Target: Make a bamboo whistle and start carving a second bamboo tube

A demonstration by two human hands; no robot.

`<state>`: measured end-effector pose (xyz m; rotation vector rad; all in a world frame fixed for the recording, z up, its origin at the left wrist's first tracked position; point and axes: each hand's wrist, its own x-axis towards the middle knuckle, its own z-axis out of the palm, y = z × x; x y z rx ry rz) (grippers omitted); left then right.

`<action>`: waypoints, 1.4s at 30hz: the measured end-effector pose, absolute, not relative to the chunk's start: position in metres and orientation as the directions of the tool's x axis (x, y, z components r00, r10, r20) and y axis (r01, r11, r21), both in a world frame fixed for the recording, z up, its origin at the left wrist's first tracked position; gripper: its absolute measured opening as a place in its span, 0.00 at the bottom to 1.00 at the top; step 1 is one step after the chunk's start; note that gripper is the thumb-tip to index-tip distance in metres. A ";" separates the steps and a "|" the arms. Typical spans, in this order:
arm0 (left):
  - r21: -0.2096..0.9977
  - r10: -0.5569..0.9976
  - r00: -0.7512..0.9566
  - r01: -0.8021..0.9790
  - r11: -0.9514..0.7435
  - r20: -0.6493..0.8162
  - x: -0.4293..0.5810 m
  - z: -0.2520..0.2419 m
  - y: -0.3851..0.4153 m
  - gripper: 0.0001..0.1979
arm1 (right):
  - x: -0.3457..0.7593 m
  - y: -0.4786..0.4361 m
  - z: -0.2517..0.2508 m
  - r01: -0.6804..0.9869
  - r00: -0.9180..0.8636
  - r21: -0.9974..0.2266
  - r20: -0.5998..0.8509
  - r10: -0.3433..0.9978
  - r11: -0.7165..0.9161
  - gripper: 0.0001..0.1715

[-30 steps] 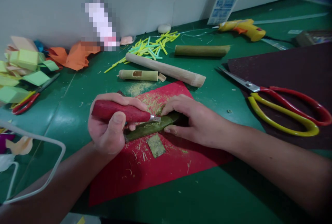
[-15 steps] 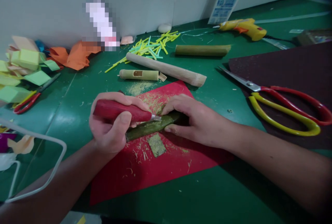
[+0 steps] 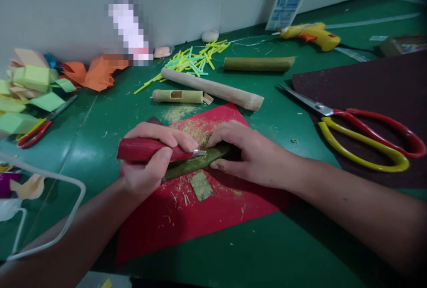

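My left hand (image 3: 147, 156) is wrapped round a red-handled carving tool (image 3: 143, 149), its short metal blade pointing right and touching a green bamboo piece (image 3: 193, 163). The bamboo lies over a red sheet (image 3: 213, 217). At its right end, my right hand (image 3: 240, 152) grips it between thumb and fingers; that end is hidden in shadow under the palm. Thin shavings are scattered on the red sheet around the bamboo, and a small flat greenish square (image 3: 200, 186) lies just below it.
Behind are a bamboo tube with a cut window (image 3: 191, 96), a pale stick (image 3: 213, 88), another tube (image 3: 258, 64), yellow straws (image 3: 187, 62) and a glue gun (image 3: 310, 36). Large scissors (image 3: 367, 139) lie right. Folded papers (image 3: 33, 79), red-handled scissors (image 3: 40, 132) and a white frame (image 3: 75, 208) are left.
The red-handled tool has tilted to lie more level, its handle end shifting slightly left and down. The fingers of my left hand have moved a little toward the blade. My right hand keeps its grip.
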<state>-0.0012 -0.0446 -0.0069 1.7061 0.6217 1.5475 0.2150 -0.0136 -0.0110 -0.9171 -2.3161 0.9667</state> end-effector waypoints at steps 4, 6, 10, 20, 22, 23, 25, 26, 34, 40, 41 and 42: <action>0.776 0.751 0.197 -0.131 -0.616 0.630 -0.003 -0.008 -0.043 0.05 | 0.215 -0.014 -0.012 0.372 -0.676 -0.754 0.179 0.715 0.541 0.11; 0.801 0.773 0.210 -0.143 -0.582 0.599 -0.004 -0.007 -0.044 0.05 | 0.215 -0.014 -0.013 0.368 -0.679 -0.757 0.179 0.712 0.540 0.11; 0.825 0.795 0.223 -0.159 -0.542 0.565 -0.004 -0.005 -0.048 0.04 | 0.216 -0.014 -0.013 0.367 -0.680 -0.760 0.175 0.712 0.537 0.10; 0.808 0.793 0.156 -0.118 -0.578 0.589 0.004 -0.003 -0.046 0.05 | 0.214 -0.015 -0.014 0.389 -0.650 -0.778 0.148 0.746 0.493 0.11; 0.810 0.793 0.164 -0.130 -0.572 0.586 0.004 -0.003 -0.046 0.06 | 0.214 -0.015 -0.014 0.390 -0.645 -0.784 0.142 0.750 0.483 0.12; 0.812 0.795 0.167 -0.133 -0.568 0.584 0.004 -0.003 -0.046 0.06 | 0.214 -0.015 -0.013 0.389 -0.645 -0.786 0.139 0.752 0.479 0.12; 0.817 0.802 0.159 -0.130 -0.561 0.576 0.004 -0.004 -0.045 0.06 | 0.214 -0.015 -0.013 0.388 -0.647 -0.788 0.137 0.750 0.478 0.12; 0.818 0.805 0.147 -0.130 -0.560 0.575 0.004 -0.004 -0.045 0.06 | 0.214 -0.015 -0.013 0.388 -0.650 -0.786 0.137 0.748 0.481 0.12; 0.823 0.816 0.114 -0.136 -0.552 0.566 0.006 -0.004 -0.047 0.07 | 0.215 -0.015 -0.014 0.387 -0.647 -0.778 0.153 0.747 0.495 0.12; 0.821 0.817 0.093 -0.115 -0.559 0.569 0.008 -0.002 -0.050 0.08 | 0.215 -0.015 -0.013 0.391 -0.656 -0.773 0.148 0.740 0.500 0.12; 0.823 0.819 0.089 -0.102 -0.559 0.567 0.009 -0.001 -0.051 0.08 | 0.215 -0.015 -0.013 0.392 -0.653 -0.773 0.147 0.743 0.498 0.12; 0.824 0.820 0.087 -0.091 -0.559 0.566 0.009 0.000 -0.051 0.08 | 0.215 -0.016 -0.013 0.394 -0.650 -0.774 0.147 0.746 0.495 0.12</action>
